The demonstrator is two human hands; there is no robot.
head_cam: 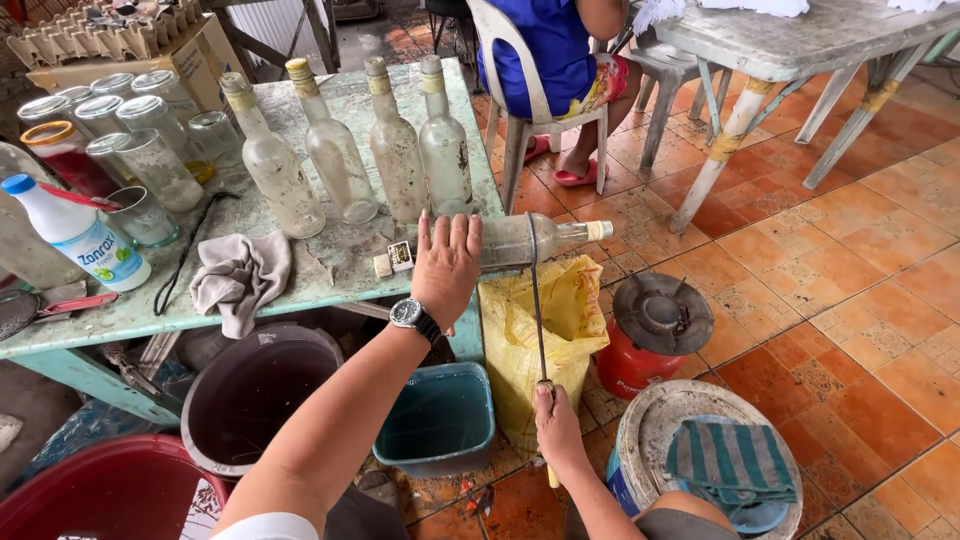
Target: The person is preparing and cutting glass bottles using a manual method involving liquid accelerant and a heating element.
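Note:
My left hand [445,265], with a wristwatch on the wrist, grips a clear glass bottle [545,238] lying on its side, its neck sticking out past the corner of the green table [330,270]. My right hand [558,430] is lower down, closed on a thin dark string or wire [536,300] that runs up and loops around the bottle's body. Several upright dusty glass bottles [395,140] stand in a row on the table just behind my left hand.
Glass jars [140,130], a white plastic bottle [80,235] and a grey rag [240,275] lie on the table. Below are a dark bucket [250,390], teal bin [440,420], yellow sack [540,330], red gas stove [650,330], lidded pail with striped cloth [720,460]. A seated person [560,50] is beyond.

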